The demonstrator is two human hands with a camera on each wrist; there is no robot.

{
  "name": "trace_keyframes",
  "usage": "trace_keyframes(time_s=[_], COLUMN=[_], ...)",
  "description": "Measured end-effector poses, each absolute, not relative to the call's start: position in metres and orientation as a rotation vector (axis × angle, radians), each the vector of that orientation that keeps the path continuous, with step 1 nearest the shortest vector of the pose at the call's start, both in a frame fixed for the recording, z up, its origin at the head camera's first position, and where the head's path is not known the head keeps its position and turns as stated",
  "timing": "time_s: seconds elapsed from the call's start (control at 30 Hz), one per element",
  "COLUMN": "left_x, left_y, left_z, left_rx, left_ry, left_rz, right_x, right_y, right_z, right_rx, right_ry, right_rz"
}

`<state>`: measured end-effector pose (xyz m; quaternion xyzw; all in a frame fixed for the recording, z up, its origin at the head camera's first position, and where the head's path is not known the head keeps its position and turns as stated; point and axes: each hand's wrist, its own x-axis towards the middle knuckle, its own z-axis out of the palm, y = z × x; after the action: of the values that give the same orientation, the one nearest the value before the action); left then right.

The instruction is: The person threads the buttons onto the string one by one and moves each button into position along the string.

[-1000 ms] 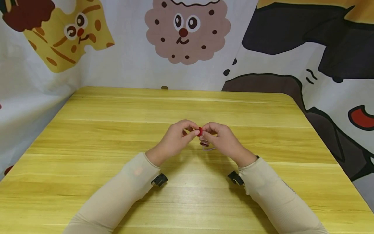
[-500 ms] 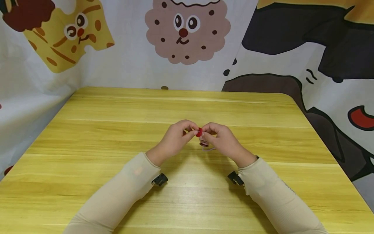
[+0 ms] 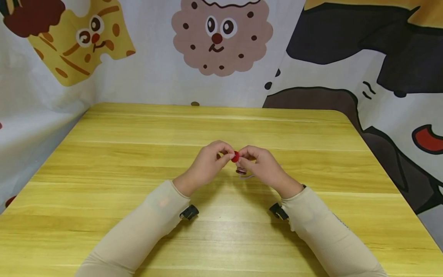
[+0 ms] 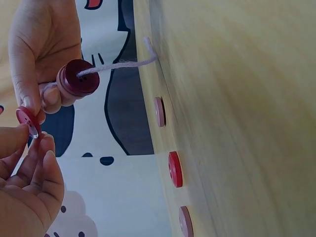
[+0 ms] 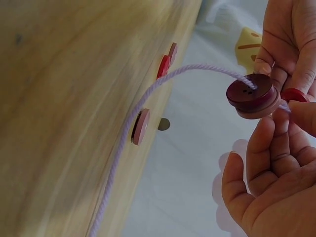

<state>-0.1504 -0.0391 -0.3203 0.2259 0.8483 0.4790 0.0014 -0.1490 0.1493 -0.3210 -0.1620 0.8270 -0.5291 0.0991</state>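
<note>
Both hands meet above the middle of the yellow wooden table (image 3: pixel 121 161). My left hand (image 3: pixel 228 155) pinches a small red button (image 3: pixel 235 156) (image 4: pixel 27 121) (image 5: pixel 295 95) between thumb and fingertips. My right hand (image 3: pixel 243 157) pinches the end of a lilac yarn (image 5: pixel 148 98) (image 4: pixel 123 64) right against that button. A dark red button (image 4: pixel 78 79) (image 5: pixel 249 91) and a pink button (image 5: pixel 256 111) beneath it hang threaded on the yarn just below the hands. The yarn trails down onto the table (image 3: pixel 246 176).
Three loose buttons lie on the table under the hands: a pink button (image 4: pixel 159 111), a red one (image 4: pixel 175 169) and another pink one (image 4: pixel 185 222). Cartoon-printed cloth walls (image 3: pixel 221 38) close in the table at the back and sides.
</note>
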Motion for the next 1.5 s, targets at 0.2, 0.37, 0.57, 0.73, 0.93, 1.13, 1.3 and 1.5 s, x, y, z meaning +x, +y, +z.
trace_keyframes(time_s=[0.2, 0.37, 0.57, 0.73, 0.93, 1.13, 1.3, 1.5], left_x=[-0.1501, -0.1508, -0.1506, -0.1512, -0.1522, -0.1521, -0.1521, -0.1518], left_y=[-0.0411, -0.0417, -0.0408, -0.0410, -0.0416, -0.0419, -0.0406, -0.0390], left_z=[-0.3181, -0.3172, -0.3153, -0.3159, -0.3176, -0.3178, -0.3180, -0.3167], left_rx=[0.687, 0.707, 0.717, 0.706, 0.679, 0.711, 0.750, 0.758], left_ry=[2.649, 2.690, 2.691, 2.672, 2.605, 2.679, 2.673, 2.687], left_rz=[1.500, 1.461, 1.451, 1.459, 1.507, 1.461, 1.471, 1.478], right_x=[-0.1496, -0.1493, -0.1500, -0.1515, -0.1543, -0.1540, -0.1536, -0.1516], right_y=[0.1496, 0.1506, 0.1524, 0.1527, 0.1522, 0.1492, 0.1461, 0.1434], right_z=[-0.3230, -0.3230, -0.3240, -0.3257, -0.3280, -0.3272, -0.3258, -0.3224], right_rx=[-0.521, -0.529, -0.543, -0.552, -0.559, -0.584, -0.571, -0.561], right_ry=[2.463, 2.478, 2.501, 2.548, 2.618, 2.656, 2.660, 2.625], right_rz=[-1.533, -1.495, -1.466, -1.439, -1.419, -1.458, -1.449, -1.451])
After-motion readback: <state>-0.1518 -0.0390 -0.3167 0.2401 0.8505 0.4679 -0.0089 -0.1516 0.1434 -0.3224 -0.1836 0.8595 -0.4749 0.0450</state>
